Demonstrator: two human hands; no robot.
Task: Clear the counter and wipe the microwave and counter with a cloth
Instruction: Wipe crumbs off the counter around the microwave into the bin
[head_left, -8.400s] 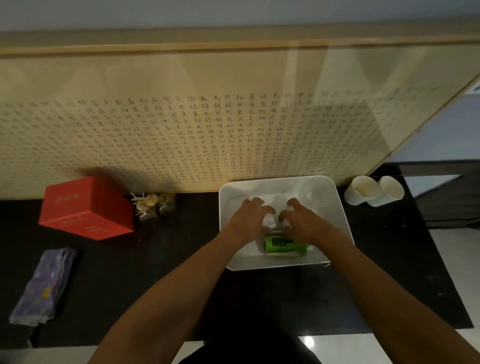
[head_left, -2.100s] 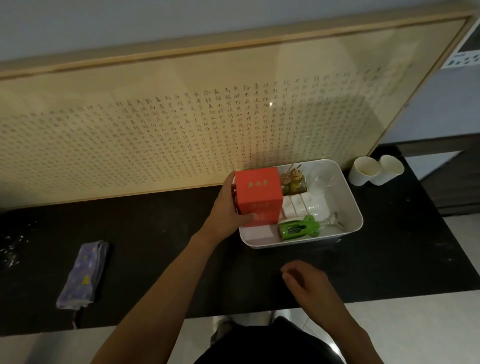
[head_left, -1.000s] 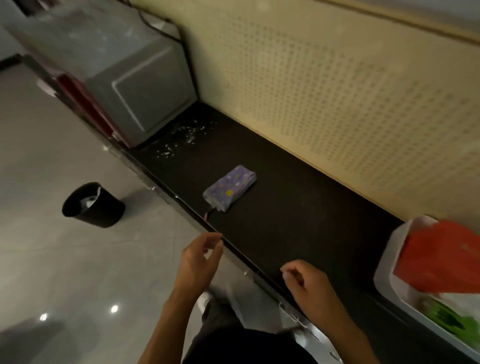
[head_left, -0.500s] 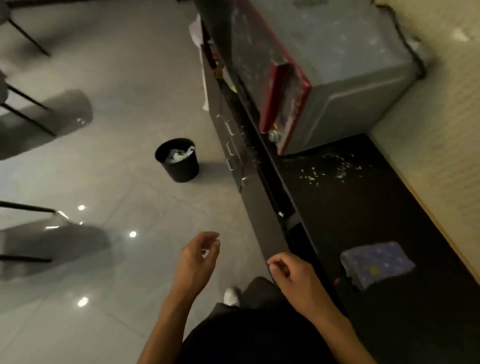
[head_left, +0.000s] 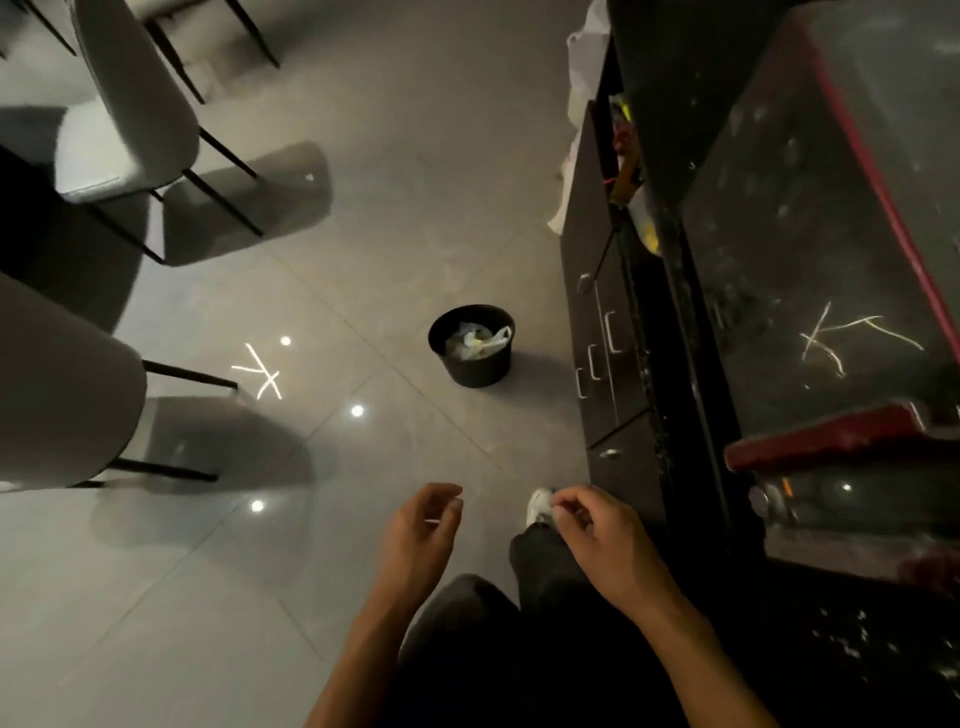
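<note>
The microwave (head_left: 831, 270) fills the right side, its dark glass door smeared and edged in red, with a red handle (head_left: 826, 439) and a knob below it. It stands on the black counter (head_left: 883, 623), where pale crumbs (head_left: 852, 644) lie scattered at lower right. My left hand (head_left: 421, 535) hangs over the floor, fingers loosely curled and empty. My right hand (head_left: 597, 540) is beside the counter's front edge, fingers curled, holding nothing. The cloth is out of view.
A black waste bin (head_left: 471, 345) with plastic bags inside stands on the glossy tiled floor. Grey chairs (head_left: 135, 104) with black legs stand at the left. Dark drawers (head_left: 602, 353) with metal handles run under the counter; clutter lies at its far end.
My view has swung left, from the tray and red box past the cloth to the microwave front and floor. Both hands have left the counter and hang empty.
</note>
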